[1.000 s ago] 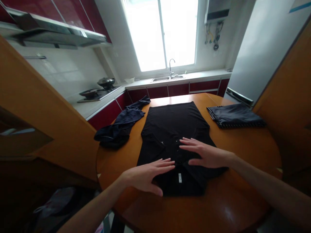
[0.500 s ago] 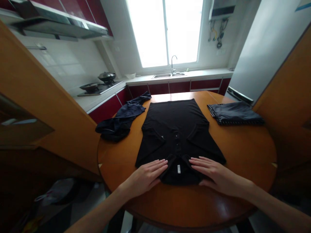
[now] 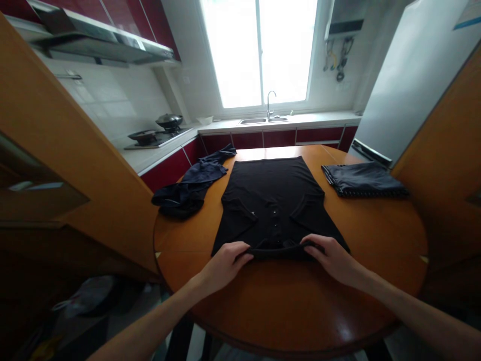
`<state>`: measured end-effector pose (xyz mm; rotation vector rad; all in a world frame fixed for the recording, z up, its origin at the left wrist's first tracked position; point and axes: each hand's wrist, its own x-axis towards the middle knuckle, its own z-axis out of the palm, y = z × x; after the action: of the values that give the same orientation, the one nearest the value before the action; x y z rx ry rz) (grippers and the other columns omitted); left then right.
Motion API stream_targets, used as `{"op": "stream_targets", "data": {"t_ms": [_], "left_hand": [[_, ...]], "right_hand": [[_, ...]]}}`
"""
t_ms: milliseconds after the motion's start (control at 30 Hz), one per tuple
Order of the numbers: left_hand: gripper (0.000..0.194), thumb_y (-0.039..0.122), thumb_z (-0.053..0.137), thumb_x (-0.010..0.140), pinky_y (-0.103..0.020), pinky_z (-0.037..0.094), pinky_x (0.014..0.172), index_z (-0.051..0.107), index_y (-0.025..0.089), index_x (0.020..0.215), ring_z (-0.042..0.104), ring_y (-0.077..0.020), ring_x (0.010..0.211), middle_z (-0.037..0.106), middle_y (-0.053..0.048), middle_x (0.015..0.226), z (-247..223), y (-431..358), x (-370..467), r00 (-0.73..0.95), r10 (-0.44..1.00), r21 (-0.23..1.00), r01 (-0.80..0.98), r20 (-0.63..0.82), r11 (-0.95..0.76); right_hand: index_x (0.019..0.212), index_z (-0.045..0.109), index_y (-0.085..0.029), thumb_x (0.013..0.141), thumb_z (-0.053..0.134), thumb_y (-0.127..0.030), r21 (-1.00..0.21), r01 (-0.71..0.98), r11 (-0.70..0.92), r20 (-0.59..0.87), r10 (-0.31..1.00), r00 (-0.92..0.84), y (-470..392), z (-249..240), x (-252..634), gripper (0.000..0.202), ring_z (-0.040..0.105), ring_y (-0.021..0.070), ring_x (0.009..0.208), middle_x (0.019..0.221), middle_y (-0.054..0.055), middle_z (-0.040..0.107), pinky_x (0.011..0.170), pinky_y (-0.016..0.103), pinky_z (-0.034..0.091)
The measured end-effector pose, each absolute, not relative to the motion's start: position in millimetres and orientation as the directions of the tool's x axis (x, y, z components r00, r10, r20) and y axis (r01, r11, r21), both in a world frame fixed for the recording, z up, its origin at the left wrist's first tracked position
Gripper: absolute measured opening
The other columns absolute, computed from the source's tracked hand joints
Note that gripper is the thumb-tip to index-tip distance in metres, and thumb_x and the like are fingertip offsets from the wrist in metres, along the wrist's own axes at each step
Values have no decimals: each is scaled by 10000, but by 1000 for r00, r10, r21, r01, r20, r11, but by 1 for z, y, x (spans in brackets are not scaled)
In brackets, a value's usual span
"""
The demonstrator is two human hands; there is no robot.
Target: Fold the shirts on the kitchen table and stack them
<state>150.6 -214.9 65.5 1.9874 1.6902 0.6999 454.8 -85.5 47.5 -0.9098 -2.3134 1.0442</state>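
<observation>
A black polo shirt (image 3: 272,183) lies front up on the round wooden table (image 3: 293,311), its hem toward the window and its collar toward me. The short sleeves are laid out to either side, and small buttons run down the placket. My left hand (image 3: 227,263) pinches the left end of the collar edge between thumb and fingers. At the right end, my right hand (image 3: 330,255) pinches the same edge. Between them the collar is raised and turned up, covering the inside of the neck and its label.
Crumpled dark blue clothing (image 3: 197,180) lies at the table's left edge. A folded dark grey garment (image 3: 364,179) rests at the right. Beyond are a stove with pans (image 3: 169,120), a sink (image 3: 259,121) and a fridge (image 3: 402,85). Wooden door panels (image 3: 75,150) flank the table.
Both hands have gone from lying flat beside the collar to pinching its ends. The collar's near edge has been lifted and turned away from me, hiding the white label.
</observation>
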Motion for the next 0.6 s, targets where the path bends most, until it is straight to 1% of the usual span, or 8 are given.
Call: {"op": "stream_targets", "data": {"t_ms": [100, 200, 300, 467, 533, 600], "left_hand": [[331, 379, 514, 987, -236, 331, 578, 565, 170, 735, 458, -118, 627, 531, 36, 677, 62, -199, 145, 44, 998, 664, 745, 39, -59], [376, 423, 500, 971, -242, 294, 572, 528, 171, 694, 407, -116, 621, 469, 47, 647, 59, -185, 140, 13, 1000, 677, 736, 20, -23], [400, 457, 495, 960, -250, 281, 570, 533, 172, 681, 393, -120, 614, 444, 50, 626, 57, -175, 136, 2, 1000, 670, 743, -1, -1], [409, 462, 515, 951, -252, 297, 578, 608, 162, 690, 439, -125, 610, 516, 32, 626, 54, -165, 132, -2, 1000, 664, 748, 2, 0], [388, 462, 532, 946, -251, 319, 582, 665, 159, 742, 481, -133, 614, 570, 18, 646, 51, -163, 132, -17, 1000, 660, 751, -5, 16], [350, 468, 562, 936, -252, 343, 576, 706, 165, 837, 524, -145, 610, 612, 8, 665, 49, -163, 133, -55, 998, 644, 763, -8, 47]], "right_hand": [[1029, 711, -195, 947, 523, -374, -793, 384, 474, 139, 754, -643, -76, 44, 447, 272, 668, 232, 845, 930, 48, 741, 750, 334, 518], [1031, 707, -188, 941, 512, -382, -807, 373, 458, 158, 776, -611, -67, 41, 438, 289, 680, 260, 906, 967, 73, 748, 802, 369, 527], [1062, 697, -185, 939, 508, -383, -807, 396, 438, 143, 796, -588, -59, 38, 431, 300, 686, 253, 870, 935, 74, 747, 789, 372, 529], [1122, 682, -184, 943, 508, -378, -747, 489, 450, 125, 818, -561, -51, 33, 426, 315, 684, 234, 788, 876, 65, 736, 725, 349, 514], [1139, 673, -207, 950, 512, -380, -707, 535, 461, 114, 822, -558, -51, 32, 427, 302, 686, 228, 750, 849, 50, 734, 689, 340, 502], [1143, 663, -235, 957, 519, -396, -626, 613, 481, 104, 831, -546, -52, 32, 428, 284, 691, 234, 723, 817, 34, 730, 657, 339, 489]]}}
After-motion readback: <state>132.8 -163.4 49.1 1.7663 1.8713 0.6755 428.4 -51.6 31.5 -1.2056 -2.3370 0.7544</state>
